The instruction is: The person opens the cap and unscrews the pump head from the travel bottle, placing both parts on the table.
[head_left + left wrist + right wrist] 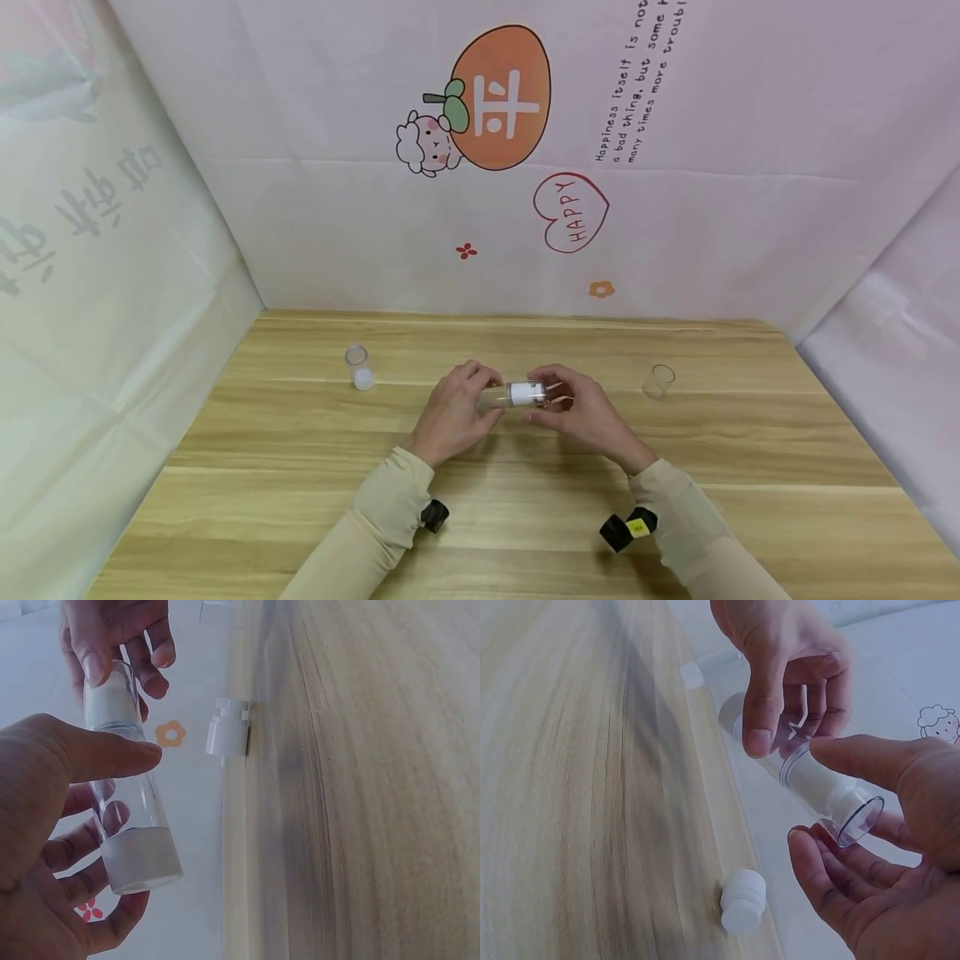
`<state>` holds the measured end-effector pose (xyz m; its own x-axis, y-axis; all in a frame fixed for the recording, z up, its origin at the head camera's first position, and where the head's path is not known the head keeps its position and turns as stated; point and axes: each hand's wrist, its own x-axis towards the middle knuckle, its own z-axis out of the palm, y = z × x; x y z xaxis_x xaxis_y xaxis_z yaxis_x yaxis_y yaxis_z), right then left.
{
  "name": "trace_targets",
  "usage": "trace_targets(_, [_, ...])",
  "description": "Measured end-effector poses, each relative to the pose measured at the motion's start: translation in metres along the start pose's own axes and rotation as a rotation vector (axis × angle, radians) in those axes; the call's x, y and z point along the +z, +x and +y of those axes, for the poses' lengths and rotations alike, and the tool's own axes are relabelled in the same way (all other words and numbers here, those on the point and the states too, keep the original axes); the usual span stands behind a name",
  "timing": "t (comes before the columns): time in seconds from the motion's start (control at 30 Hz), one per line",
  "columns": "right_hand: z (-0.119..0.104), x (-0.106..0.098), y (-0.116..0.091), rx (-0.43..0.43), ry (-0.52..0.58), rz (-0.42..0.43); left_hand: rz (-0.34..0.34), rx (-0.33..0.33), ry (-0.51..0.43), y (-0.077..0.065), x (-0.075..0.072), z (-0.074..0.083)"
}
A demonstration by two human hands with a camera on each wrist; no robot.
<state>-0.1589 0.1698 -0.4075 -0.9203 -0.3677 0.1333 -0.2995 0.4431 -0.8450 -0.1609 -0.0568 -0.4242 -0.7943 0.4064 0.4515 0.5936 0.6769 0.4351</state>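
Observation:
A slim clear pump bottle (493, 397) lies level between my two hands, over the middle of the table. My left hand (457, 412) grips its clear body, thumb across the top and fingers curled below, near the white base (142, 859). At the other end, a clear cap (855, 819) covers the white pump top (111, 701). My right hand (581, 412) is spread around this capped end. Its thumb lies along the collar in the right wrist view, and its fingers are loosely bent with gaps around the cap.
On the wooden table (300, 517) stands a clear tube with a white bottom (358, 367) at left. A clear cap (658, 381) is at right. A small white pump head (229, 729) sits on the table beyond the hands. A printed cloth wall (337, 233) rises behind.

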Motion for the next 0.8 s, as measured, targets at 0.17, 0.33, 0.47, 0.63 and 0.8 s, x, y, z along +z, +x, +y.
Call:
trace_targets(0.17, [0.001, 0.001, 0.000, -0.021, -0.008, 0.011, -0.032, -0.001, 0.026, 0.000, -0.002, 0.002])
trace_targets(0.33, [0.001, 0.001, 0.000, -0.022, -0.013, 0.017, -0.078, -0.002, 0.061, 0.000, -0.005, 0.007])
trace_targets(0.47, [0.001, 0.002, 0.000, -0.014, -0.025, 0.029, -0.114, 0.010, 0.089, -0.001, -0.007, 0.010])
trace_targets(0.63, [0.001, 0.002, 0.000, -0.024, -0.029, 0.048, -0.134, 0.034, 0.129, -0.001, -0.007, 0.011])
trace_targets(0.8, [0.000, 0.003, 0.000, -0.037, -0.027, 0.064, -0.140, 0.042, 0.140, -0.002, -0.007, 0.012])
